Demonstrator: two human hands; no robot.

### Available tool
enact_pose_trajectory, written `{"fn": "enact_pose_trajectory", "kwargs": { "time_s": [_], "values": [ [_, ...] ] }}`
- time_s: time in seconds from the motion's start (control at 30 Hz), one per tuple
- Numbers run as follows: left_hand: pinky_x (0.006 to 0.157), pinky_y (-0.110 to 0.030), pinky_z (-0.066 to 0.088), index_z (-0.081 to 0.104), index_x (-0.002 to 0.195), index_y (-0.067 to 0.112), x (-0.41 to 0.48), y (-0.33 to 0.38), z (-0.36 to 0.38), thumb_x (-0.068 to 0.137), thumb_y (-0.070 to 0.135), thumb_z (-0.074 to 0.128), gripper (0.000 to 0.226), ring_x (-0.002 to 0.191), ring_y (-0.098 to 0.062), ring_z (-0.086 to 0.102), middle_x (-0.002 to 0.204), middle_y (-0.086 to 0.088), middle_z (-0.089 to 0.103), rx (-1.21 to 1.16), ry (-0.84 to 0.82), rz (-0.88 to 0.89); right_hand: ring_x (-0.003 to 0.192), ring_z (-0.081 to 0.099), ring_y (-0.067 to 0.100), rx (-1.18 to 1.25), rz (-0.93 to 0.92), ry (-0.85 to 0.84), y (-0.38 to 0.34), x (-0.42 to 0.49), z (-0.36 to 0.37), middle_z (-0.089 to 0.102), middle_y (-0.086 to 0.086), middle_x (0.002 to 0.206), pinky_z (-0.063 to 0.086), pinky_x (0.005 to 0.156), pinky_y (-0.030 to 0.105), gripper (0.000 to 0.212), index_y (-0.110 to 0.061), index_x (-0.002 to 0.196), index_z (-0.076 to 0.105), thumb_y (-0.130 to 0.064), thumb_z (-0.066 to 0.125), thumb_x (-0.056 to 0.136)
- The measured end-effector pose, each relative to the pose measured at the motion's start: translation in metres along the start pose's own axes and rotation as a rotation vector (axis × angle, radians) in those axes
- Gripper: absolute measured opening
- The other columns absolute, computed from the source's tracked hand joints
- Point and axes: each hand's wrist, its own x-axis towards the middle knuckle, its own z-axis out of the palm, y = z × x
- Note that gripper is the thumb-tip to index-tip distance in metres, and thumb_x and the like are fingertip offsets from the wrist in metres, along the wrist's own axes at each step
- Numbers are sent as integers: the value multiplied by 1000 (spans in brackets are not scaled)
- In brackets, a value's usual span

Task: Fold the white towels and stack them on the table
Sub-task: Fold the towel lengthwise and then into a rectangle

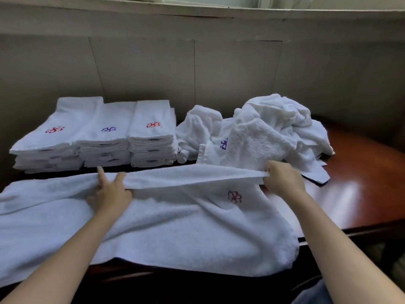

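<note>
A large white towel [175, 227] with a dark red embroidered mark lies spread across the front of the wooden table [361, 183], its near edge hanging over the table's front. My left hand [109, 191] grips the towel's far edge near the middle. My right hand [282, 178] pinches the same edge at its right end, and the strip between my hands is lifted and stretched taut. Three stacks of folded white towels [105, 137] stand at the back left. A heap of unfolded white towels [263, 132] lies at the back right.
A beige panelled wall [219, 69] rises directly behind the table, with a window sill above it. Bare polished wood shows on the table's right side. The table's front edge runs just below the towel's overhang.
</note>
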Motion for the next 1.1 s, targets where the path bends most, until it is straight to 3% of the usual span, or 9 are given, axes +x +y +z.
{"fn": "enact_pose_trajectory", "kwargs": {
  "time_s": [0.2, 0.43, 0.57, 0.63, 0.7, 0.77, 0.83, 0.97, 1.1],
  "values": [
    [100, -47, 33, 55, 109, -3, 5, -44, -19, 83, -4, 54, 26, 124, -42, 39, 145, -24, 29, -125, 156, 65, 86, 51, 27, -113, -166, -233, 13, -20, 8, 50, 5, 95, 42, 67, 33, 25, -21, 70, 31, -17, 49, 86],
    [75, -36, 43, 53, 95, 11, -22, -63, -44, 84, 13, 54, 11, 96, -32, 49, 116, -8, 40, 94, -14, 64, 81, 47, 22, -192, -282, -525, 20, -39, 5, 41, -6, 82, 45, 70, 33, 22, -25, 67, 38, -8, 48, 77],
    [59, -28, 39, 55, 86, 20, -24, -56, -58, 91, 12, 39, 19, 72, -21, 48, 94, 1, 42, 466, -65, 67, 83, 58, 34, 76, -159, -730, 30, -28, -18, 64, 21, 107, 42, 66, 34, 45, -26, 78, 66, 5, 36, 66],
    [58, -26, 35, 58, 88, 15, -24, -36, -58, 90, 7, 41, 18, 77, -26, 50, 94, -1, 46, 515, 42, 64, 82, 55, 41, 283, -87, -667, 29, -15, -16, 59, 31, 94, 42, 66, 34, 50, -17, 81, 70, 13, 33, 65],
    [61, -30, 33, 54, 84, 11, -28, -10, -49, 87, 4, 44, 12, 74, -29, 52, 87, -3, 43, 390, 107, 135, 63, 41, 26, 502, 61, -514, 19, -4, -6, 45, 15, 70, 32, 59, 29, 34, -12, 72, 60, 13, 36, 75],
    [59, -32, 35, 54, 91, 11, -33, 15, -32, 93, 10, 40, 15, 68, -25, 47, 87, -2, 42, 272, 86, 282, 52, 31, 18, 569, 166, -387, 7, 8, 11, 35, 2, 54, 24, 54, 25, 31, -14, 59, 41, -4, 50, 86],
    [69, -35, 45, 55, 111, 14, -36, 32, -14, 99, 27, 33, 28, 85, -24, 52, 104, -4, 50, 158, -25, 366, 47, 35, 16, 614, 228, -333, -2, 14, 28, 37, -5, 39, 26, 47, 24, 40, -15, 54, 41, -21, 63, 87],
    [104, -41, 34, 33, 143, 19, -30, 38, 11, 99, 46, 31, 52, 132, -26, 37, 147, -5, 37, 192, -97, 412, 81, 58, 20, 828, 339, -1, -9, 26, 31, 65, 5, 78, 39, 70, 22, 8, -15, 79, 68, -7, 68, 78],
    [117, -45, 18, 16, 151, 26, -19, 23, 13, 96, 57, 25, 64, 146, -20, 15, 159, -2, 15, 232, -183, 407, 101, 61, 28, 764, 425, 405, 9, 33, 10, 65, 3, 95, 43, 79, 27, 28, -18, 106, 71, -7, 59, 83]
  ]
}}
